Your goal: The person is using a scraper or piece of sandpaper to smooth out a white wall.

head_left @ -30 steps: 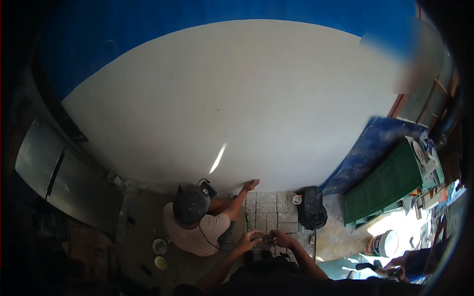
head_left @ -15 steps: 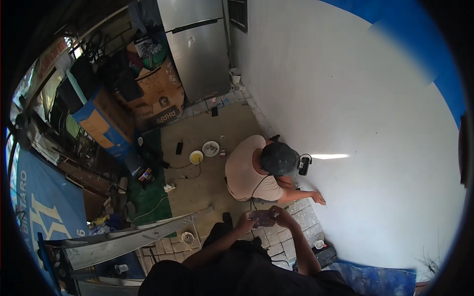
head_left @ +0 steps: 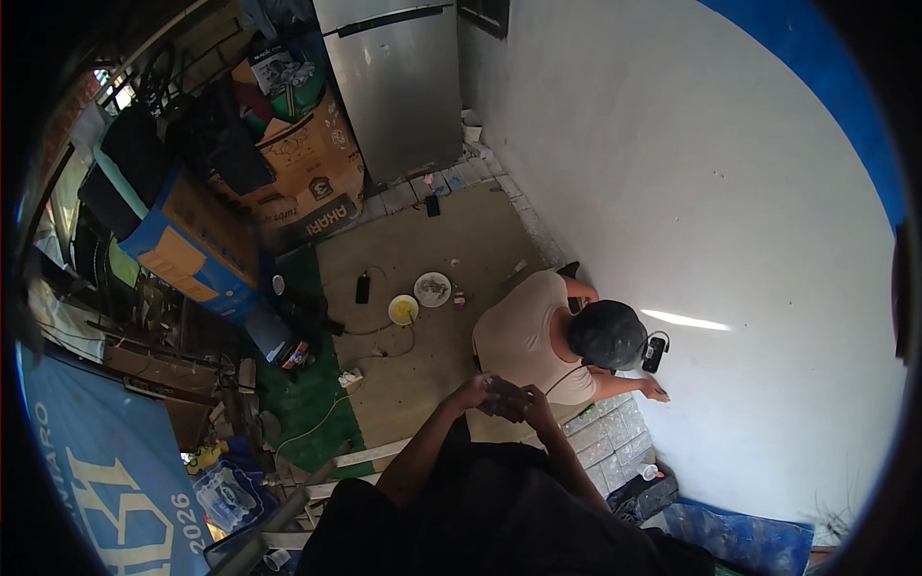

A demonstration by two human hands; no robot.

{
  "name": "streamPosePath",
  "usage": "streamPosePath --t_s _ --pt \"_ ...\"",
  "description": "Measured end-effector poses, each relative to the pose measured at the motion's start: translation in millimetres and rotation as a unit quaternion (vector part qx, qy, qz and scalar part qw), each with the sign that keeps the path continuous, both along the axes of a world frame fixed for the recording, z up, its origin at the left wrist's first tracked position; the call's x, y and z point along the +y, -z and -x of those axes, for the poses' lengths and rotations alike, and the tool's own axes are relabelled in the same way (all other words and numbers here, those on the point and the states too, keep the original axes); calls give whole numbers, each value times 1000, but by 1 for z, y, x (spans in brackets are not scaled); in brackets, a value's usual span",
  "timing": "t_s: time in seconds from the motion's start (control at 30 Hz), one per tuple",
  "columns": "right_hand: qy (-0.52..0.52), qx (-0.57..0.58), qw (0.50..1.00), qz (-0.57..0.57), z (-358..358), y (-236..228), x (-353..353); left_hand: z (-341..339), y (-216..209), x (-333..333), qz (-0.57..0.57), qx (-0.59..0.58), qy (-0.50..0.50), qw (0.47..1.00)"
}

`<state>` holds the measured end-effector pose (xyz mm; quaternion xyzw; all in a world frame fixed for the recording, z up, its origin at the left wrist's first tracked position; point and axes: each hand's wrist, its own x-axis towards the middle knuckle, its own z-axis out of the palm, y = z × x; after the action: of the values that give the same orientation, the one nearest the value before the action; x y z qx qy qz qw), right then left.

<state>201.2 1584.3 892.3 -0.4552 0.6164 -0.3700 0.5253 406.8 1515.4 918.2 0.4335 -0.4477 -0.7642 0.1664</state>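
Both my hands are raised in front of my dark clothing. My left hand point(head_left: 472, 392) grips one end of a small brownish rectangular piece point(head_left: 505, 400), thin and flat-looking; its exact kind cannot be made out. At the piece's other end, my right hand point(head_left: 536, 407) has its fingers closed on it. Just beyond, a person in a light shirt and dark cap point(head_left: 607, 334) crouches facing the white wall point(head_left: 749, 288). That person's hand point(head_left: 655, 390) reaches to the wall's lower part, with a small device fixed at the cap's front.
On the brown mat point(head_left: 423, 355) lie a bowl with yellow contents point(head_left: 403, 309), a white plate point(head_left: 432, 289), a black phone-like object point(head_left: 362, 289) and a cable. Metal ladder rails point(head_left: 357, 459) stand at my lower left. Cardboard boxes point(head_left: 305, 182) and a fridge point(head_left: 399, 106) are farther back.
My view has shifted, so the room slides in the picture and less of the ladder shows. The piece is now tilted differently between my hands. The crouching person's arm still reaches to the wall.
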Motion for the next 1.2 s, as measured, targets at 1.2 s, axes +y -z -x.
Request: streamPosePath --t_s 1.2 --pt "-172 151 973 32 -140 25 -352 -191 27 -310 155 -191 -21 969"
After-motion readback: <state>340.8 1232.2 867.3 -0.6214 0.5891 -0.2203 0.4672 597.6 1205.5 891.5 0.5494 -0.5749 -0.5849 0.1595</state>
